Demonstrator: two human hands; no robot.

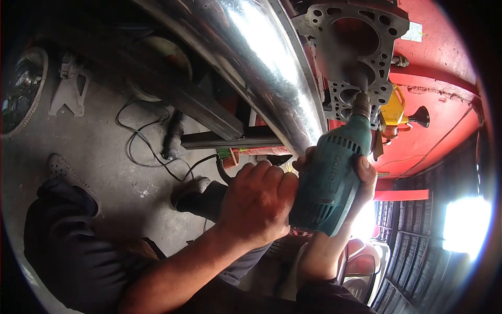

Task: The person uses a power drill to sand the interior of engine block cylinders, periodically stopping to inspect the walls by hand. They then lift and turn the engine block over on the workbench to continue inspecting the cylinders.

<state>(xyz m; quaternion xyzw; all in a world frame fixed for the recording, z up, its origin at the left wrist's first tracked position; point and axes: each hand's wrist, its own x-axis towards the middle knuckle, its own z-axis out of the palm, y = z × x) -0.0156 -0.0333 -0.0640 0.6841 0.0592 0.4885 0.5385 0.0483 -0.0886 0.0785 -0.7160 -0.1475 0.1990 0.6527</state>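
Observation:
A green power drill [327,180] spans the middle of the view, its chuck [361,104] toward the top. My left hand [259,201] is closed around the handle, which the fingers mostly hide. Underneath the drill body, my right hand [366,180] supports it, with the thumb on one side and fingertips on the other. A metal shaft [364,81] runs from the chuck toward a cylinder bore of an engine block [389,34]. The shaft's far end and part of the block are blurred, so the attached tool cannot be made out.
A shiny curved metal piece [261,57] lies beside the block. A black cord [138,157] loops over the concrete floor [130,193]. A yellow container [393,107] and black funnel [420,116] stand near a red surface [431,141]. Dark metal beams [230,137] run below.

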